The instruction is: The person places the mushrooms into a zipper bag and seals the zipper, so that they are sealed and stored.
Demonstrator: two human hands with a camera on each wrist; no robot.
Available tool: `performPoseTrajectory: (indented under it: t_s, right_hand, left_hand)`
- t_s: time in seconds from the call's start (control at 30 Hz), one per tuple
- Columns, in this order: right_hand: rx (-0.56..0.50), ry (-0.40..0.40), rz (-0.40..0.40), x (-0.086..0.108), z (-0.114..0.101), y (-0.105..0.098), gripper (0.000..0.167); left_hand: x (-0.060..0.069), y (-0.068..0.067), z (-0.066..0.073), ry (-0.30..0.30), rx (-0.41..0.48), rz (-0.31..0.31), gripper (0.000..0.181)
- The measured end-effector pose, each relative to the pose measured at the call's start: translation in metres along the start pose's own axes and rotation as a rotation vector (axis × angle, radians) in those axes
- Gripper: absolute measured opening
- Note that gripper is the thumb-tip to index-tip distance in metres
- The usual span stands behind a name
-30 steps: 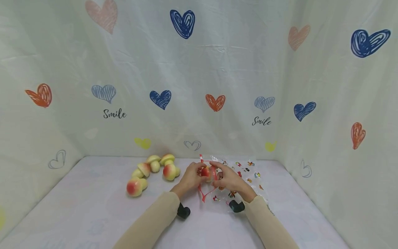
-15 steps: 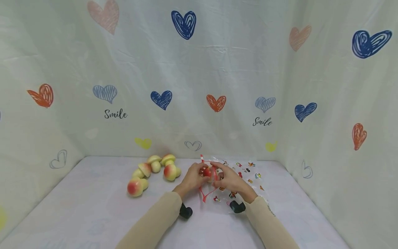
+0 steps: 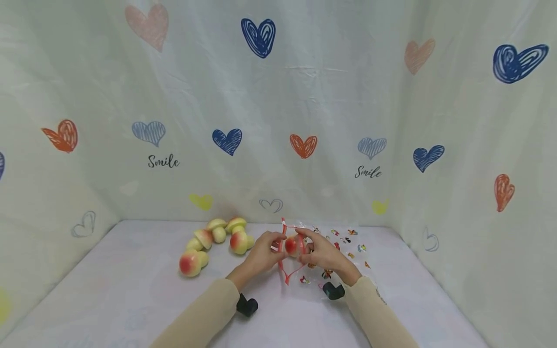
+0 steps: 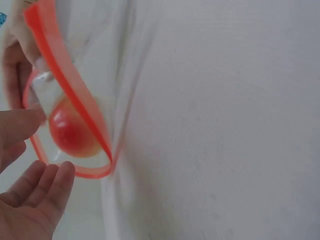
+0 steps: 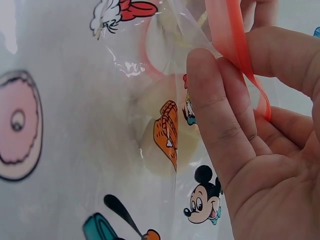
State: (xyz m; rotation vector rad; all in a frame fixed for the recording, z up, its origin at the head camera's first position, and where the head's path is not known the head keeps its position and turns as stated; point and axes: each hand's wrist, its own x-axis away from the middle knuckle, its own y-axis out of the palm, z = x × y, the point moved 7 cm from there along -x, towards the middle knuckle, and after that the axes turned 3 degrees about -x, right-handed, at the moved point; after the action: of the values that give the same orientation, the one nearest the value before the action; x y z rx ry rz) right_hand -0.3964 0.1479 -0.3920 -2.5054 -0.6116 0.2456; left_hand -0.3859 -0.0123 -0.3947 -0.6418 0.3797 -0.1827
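A clear zip bag [image 3: 324, 251] with a red seal strip and cartoon prints lies on the table, its mouth spread toward the left. A toy mushroom [image 4: 75, 127] with a red-and-yellow cap is inside the mouth; its pale stem shows through the plastic in the right wrist view. My right hand [image 3: 324, 252] pinches the red-edged rim between thumb and fingers. At the opposite side of the mouth, my left hand [image 3: 263, 252] has its fingers loosely extended beside the rim, with nothing gripped. Whether its fingertips touch the plastic I cannot tell.
Several more toy mushrooms [image 3: 190, 263] form a loose curved group left of the hands. A black wrist device [image 3: 247, 305] sits under each forearm. Behind the white table [image 3: 109, 290] hangs a pale curtain [image 3: 261, 96] printed with hearts.
My left hand has let go of the toy mushroom and drawn slightly left, leaving it inside the bag mouth. The right hand stays almost still on the rim.
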Motion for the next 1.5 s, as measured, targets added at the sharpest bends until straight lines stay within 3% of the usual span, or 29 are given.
performPoseTrajectory:
  t_s: [0.23, 0.53, 0.7, 0.87, 1.17, 1.33, 1.5]
  right_hand:
    - [0.022, 0.057, 0.041, 0.008, 0.008, -0.009, 0.075]
    - [0.015, 0.051, 0.035, 0.001, 0.0, -0.002, 0.074]
    - [0.022, 0.045, 0.033, 0.001, 0.0, -0.001, 0.074]
    - [0.027, 0.042, 0.03, 0.001, 0.0, -0.001, 0.075]
    - [0.041, 0.038, 0.034, 0.0, 0.001, -0.002, 0.074]
    - [0.051, 0.06, 0.043, 0.0, 0.002, -0.002, 0.075]
    - [0.038, 0.06, 0.035, 0.0, 0.001, -0.001, 0.075]
  left_hand:
    - [0.018, -0.005, 0.015, 0.116, 0.057, -0.026, 0.043]
    - [0.05, -0.04, 0.015, 0.156, 0.018, 0.018, 0.04]
    - [0.063, -0.058, 0.014, 0.2, 0.01, 0.067, 0.04]
    - [0.075, -0.076, 0.012, 0.263, -0.056, 0.136, 0.04]
    - [0.094, -0.097, 0.006, 0.366, -0.15, 0.223, 0.042]
    - [0.103, -0.11, 0.0, 0.366, -0.256, 0.26, 0.043]
    - [0.105, -0.126, -0.012, 0.303, -0.306, 0.282, 0.045]
